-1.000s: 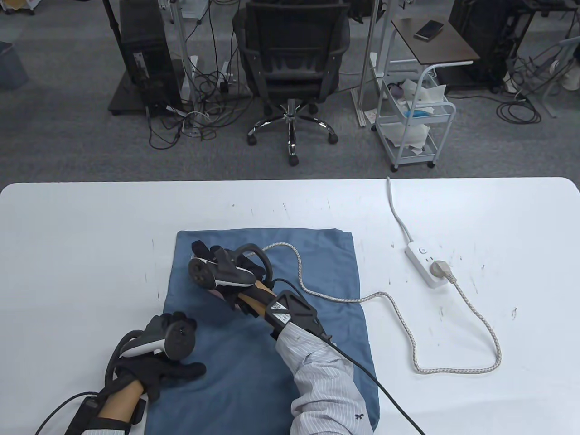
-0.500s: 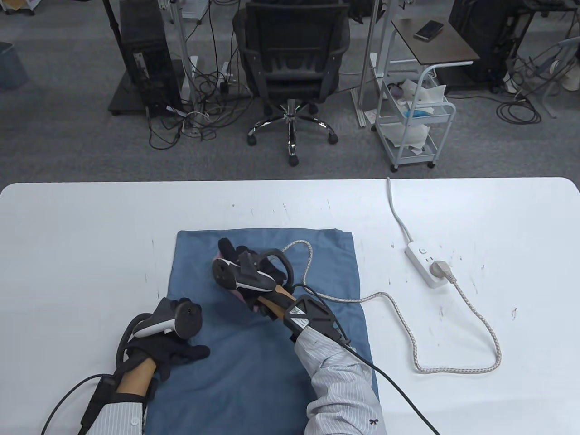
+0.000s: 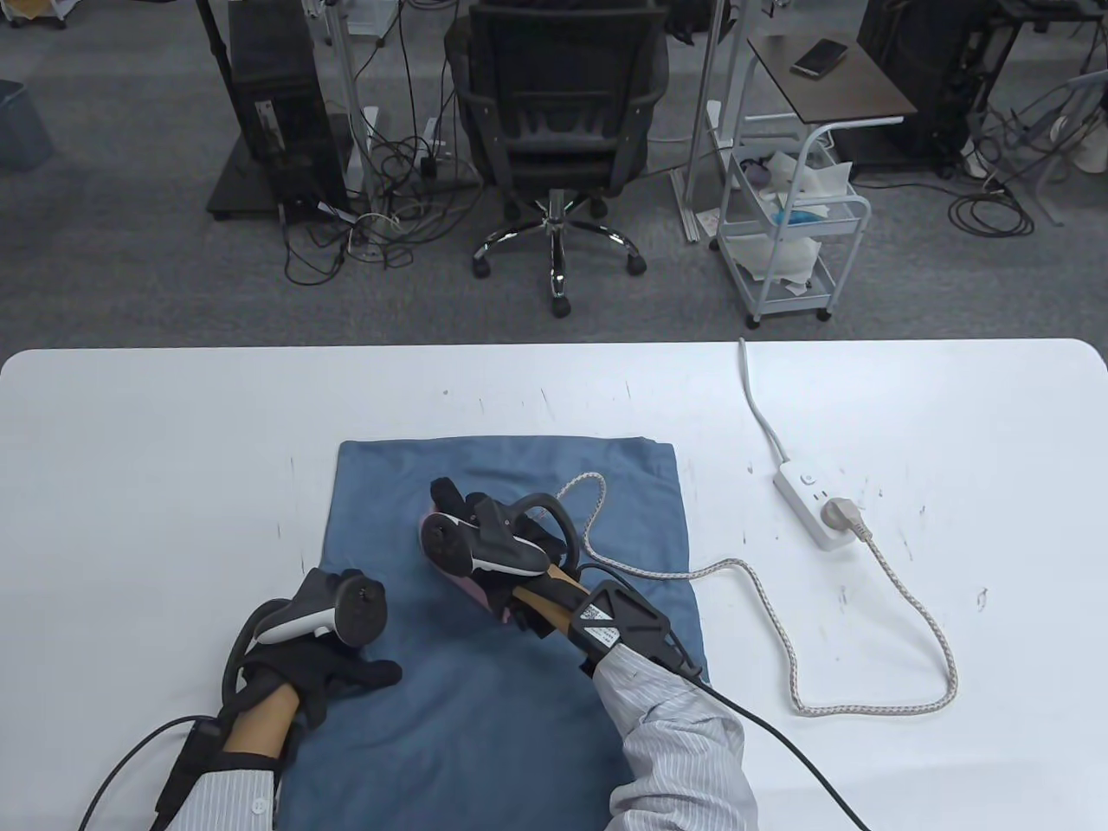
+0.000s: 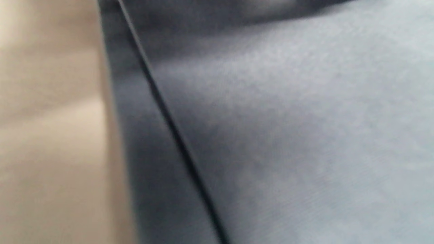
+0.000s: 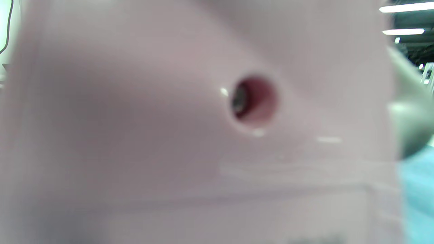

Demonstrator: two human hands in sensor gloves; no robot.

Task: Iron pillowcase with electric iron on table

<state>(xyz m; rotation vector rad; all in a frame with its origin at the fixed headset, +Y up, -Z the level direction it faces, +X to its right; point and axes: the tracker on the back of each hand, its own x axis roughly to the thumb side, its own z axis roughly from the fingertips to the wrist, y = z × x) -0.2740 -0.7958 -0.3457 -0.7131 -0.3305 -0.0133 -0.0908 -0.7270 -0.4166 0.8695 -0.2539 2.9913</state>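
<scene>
- The iron (image 3: 472, 584) is almost wholly hidden under the right hand (image 3: 493, 541) and its tracker; only a pink edge is seen below the glove in the table view.
- In the right wrist view the frame is filled by the blurred pink body of the iron (image 5: 190, 128), with one small round hole in it; the fingers are not seen there.
- The right hand is wrapped around the iron's top, though the grip itself is covered by the tracker.
- The left wrist view is blurred: only blue cloth (image 4: 288, 135) with a dark seam line and a pale strip of table (image 4: 51, 135) beside it can be made out.
- The pillowcase (image 3: 485, 710) is cut off at the bottom edge of the table view, and its near right part is covered by the right sleeve.
- One pillowcase, one iron, one braided cord (image 3: 866, 692), one power strip (image 3: 818, 511) and two gloved hands are counted.
- The left hand (image 3: 325, 675) is laid flat on the pillowcase's left edge, fingers spread toward the right hand; nothing is held in it.
- The iron is set on the pillowcase's middle, just beyond and to the right of the left hand.
- Free cloth is left beyond the right hand up to the far hem, and bare table (image 3: 173, 450) lies to the left of the left hand.
- The cord is looped on the table to the right of the right hand and is plugged into the power strip.
</scene>
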